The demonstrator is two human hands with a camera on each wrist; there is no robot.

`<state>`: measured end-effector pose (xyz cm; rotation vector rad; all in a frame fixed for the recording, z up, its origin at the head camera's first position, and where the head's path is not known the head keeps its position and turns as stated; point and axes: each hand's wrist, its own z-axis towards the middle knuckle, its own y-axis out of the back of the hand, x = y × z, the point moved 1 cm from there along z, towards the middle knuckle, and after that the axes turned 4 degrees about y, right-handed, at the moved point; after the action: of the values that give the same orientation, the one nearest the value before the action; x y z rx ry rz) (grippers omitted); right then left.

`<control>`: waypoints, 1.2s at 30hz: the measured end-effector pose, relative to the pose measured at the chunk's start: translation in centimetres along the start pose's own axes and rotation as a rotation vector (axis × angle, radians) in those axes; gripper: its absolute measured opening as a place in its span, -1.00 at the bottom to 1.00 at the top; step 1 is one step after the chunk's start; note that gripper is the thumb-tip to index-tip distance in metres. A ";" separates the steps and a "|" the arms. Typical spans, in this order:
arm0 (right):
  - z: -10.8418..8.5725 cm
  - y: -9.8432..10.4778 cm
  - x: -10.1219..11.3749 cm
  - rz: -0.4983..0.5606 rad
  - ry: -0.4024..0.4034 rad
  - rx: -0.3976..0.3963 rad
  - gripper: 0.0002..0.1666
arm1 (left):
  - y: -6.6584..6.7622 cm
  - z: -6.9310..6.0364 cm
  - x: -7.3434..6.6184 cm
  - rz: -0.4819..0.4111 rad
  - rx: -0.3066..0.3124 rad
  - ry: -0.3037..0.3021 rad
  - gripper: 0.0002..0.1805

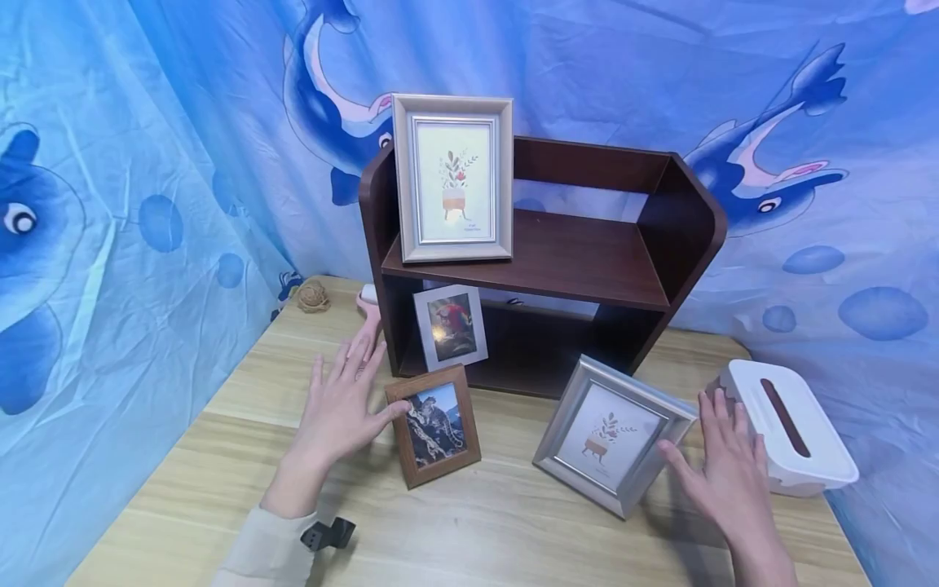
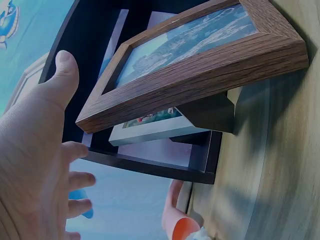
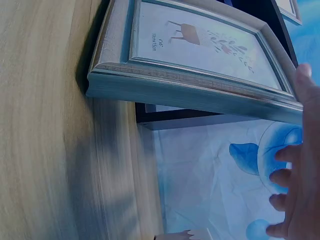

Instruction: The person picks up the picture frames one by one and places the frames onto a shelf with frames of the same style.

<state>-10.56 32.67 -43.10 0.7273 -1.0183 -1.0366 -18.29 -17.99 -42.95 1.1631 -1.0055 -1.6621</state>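
Pale sleeve [image 1: 267, 548] w/ blk clip [image 1: 328, 534] is lying nearest the head cam at approx. 7 o'clock (all clock refs: head view), covering my L arm. Just beyond, approx. 8 o'clock, my L hand [image 1: 341, 416] is spreading wide and gripping nothing. Its thumb is overlapping the L edge of the brown frame [image 1: 438, 424] in head view, but the L wrist view is showing a gap betw. them. Said frame, w/ wild-cat photo, is standing on the wood-grain desk [image 1: 477, 538] betw. 6 & 7 o'clock, leaning back on its rear strut.

At 4 o'clock my R hand [image 1: 726, 469] is likewise extending its fingers, no hold noted. Its thumb tip is appearing at the R edge of the silver frame [image 1: 612, 440]; re contact, cannot tell. That frame, w/ plant print, is leaning back on the desk betw. 4 & 5 o'clock. White box [image 1: 810, 420] w/ slotted top is sitting just beside the R fingers.

Dark shelf unit [image 1: 587, 257] is standing nr centre, carrying a large pale frame [image 1: 453, 183] on its upper tier, 12 o'clock, and a parrot frame [image 1: 451, 326] at its lower tier, approx. 6 o'clock. Twine ball [image 1: 313, 296] is resting at 9 o'clock.
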 end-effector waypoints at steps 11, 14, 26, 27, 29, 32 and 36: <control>1.0 0.6 0.6 0.464 0.057 -0.258 -0.25 | -0.3 1.8 1.6 -0.411 -0.294 -0.024 -0.42; 0.8 0.4 0.6 0.521 0.073 -0.258 -0.31 | -0.4 2.3 1.9 -0.535 -0.312 -0.008 -0.48; -0.7 -1.1 0.0 0.506 0.020 -0.178 -0.60 | -0.7 5.6 1.4 -0.872 -0.255 0.053 -0.44; -0.8 -1.3 0.1 0.513 0.016 -0.177 -0.64 | -0.6 5.9 1.3 -0.889 -0.258 0.055 -0.43; -0.9 -1.6 0.3 0.532 0.018 -0.176 -0.64 | -0.3 6.5 1.1 -0.927 -0.260 0.058 -0.40; -1.2 -2.0 0.6 0.550 -0.006 -0.161 -0.61 | -0.3 7.2 0.8 -0.977 -0.240 0.058 -0.34; -1.3 -2.2 1.0 0.558 -0.042 -0.136 -0.60 | -0.4 7.9 0.5 -0.995 -0.200 0.064 -0.31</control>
<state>-9.94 31.00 -45.21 0.2804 -1.0923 -0.6266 -26.09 -17.26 -41.53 1.6953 -0.1555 -2.3707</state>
